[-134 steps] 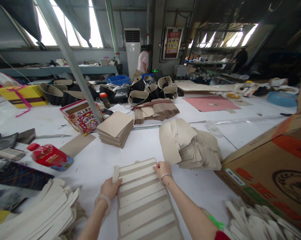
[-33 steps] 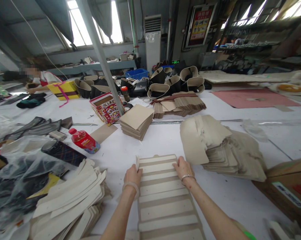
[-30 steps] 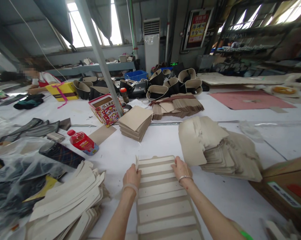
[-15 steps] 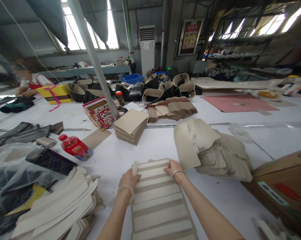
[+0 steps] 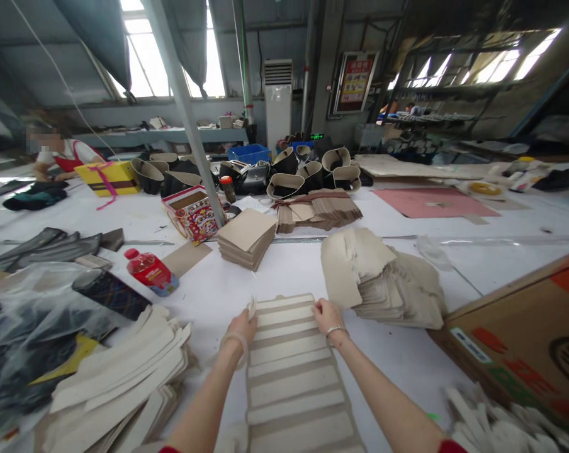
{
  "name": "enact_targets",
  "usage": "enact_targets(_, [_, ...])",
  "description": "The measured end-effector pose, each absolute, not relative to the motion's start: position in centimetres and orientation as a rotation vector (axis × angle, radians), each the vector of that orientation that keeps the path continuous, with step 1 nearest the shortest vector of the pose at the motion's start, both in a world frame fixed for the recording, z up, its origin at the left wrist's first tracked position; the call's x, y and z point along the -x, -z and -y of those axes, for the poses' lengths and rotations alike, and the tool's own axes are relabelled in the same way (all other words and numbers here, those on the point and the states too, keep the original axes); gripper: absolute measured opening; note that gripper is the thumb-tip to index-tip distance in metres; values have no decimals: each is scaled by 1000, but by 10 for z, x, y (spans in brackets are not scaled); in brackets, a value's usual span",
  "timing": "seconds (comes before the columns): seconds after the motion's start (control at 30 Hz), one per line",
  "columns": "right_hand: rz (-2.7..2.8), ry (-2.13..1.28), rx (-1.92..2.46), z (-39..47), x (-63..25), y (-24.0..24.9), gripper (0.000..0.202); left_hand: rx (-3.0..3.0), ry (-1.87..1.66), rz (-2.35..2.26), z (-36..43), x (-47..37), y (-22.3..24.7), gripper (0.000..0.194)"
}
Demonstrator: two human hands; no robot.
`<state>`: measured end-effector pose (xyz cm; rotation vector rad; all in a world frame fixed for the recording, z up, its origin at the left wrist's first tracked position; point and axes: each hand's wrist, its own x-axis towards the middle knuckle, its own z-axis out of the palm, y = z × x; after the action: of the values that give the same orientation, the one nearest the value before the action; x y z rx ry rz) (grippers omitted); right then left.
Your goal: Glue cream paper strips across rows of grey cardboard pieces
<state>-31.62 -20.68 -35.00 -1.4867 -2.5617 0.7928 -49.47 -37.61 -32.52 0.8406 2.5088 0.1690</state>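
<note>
In front of me on the table lies a long beige panel [image 5: 294,395] crossed by several pale strips with darker bands between them. My left hand [image 5: 243,328] is closed at its far left corner, with a small pale strip [image 5: 251,308] standing up between the fingers. At the far right corner my right hand [image 5: 329,316] pinches the panel's edge with thumb and forefinger. A pile of beige cut pieces [image 5: 383,277] lies beyond my right hand. To the left, long pale pieces [image 5: 119,371] are heaped in a fanned stack.
A cardboard box [image 5: 515,340] stands at the right, with loose pale scraps [image 5: 496,421] before it. Farther off are a stack of beige sheets [image 5: 247,236], a red bottle [image 5: 150,270], a dark roll [image 5: 109,292] and a metal post [image 5: 185,107]. A person [image 5: 72,154] sits far left.
Both hands stay at the panel's far corners; the right one has shifted slightly along its edge, away from the top strip. The view has turned slightly, bringing more of the box into sight.
</note>
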Motion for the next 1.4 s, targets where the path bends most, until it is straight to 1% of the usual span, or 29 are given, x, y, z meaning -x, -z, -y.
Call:
enact_targets(0.2, [2611,-746,1300,269,281,344,43,-958,-90,-2499,412,491,286,28])
enact_targets(0.3, [2653,-760,1251,299,261,351,51,-951,-27,-2518,445,494,277,26])
enact_targets(0.47, [2635,-791,1137,339,228,365,56,-967,52,-2529,492,479,257,25])
enact_targets(0.63, [2621,-853,1068,372,208,368,56,-1090,66,-2488,513,428,228,28])
enact_targets(0.73, [2605,-843,1025,385,199,366,55,-1164,57,-2453,525,404,224,27])
enact_targets(0.8, [2593,-817,997,389,192,365,54,-1183,63,-2462,539,397,232,30])
enact_targets(0.87, [2593,-768,982,389,185,365,53,-1197,78,-2519,557,394,251,36])
enact_targets(0.97, [2617,-660,968,389,175,364,56,-1297,122,-2653,584,389,295,67])
enact_targets(1.0, [2629,-623,961,390,172,365,57,-1377,116,-2635,590,388,311,69])
enact_targets(1.1, [2678,-545,948,394,164,367,61,-1526,109,-2542,597,391,352,59])
enact_targets(1.17, [2716,-523,978,398,162,370,61,-1379,147,-2649,591,402,367,55])
enact_targets(1.23, [2744,-504,1055,399,162,373,61,-1131,180,-2830,581,414,369,54])
enact_targets(1.3, [2764,-483,1133,397,166,374,62,-1019,154,-2957,570,419,362,54])
enact_targets(1.4, [2786,-444,1179,385,180,373,62,-1232,-28,-3008,550,399,347,58])
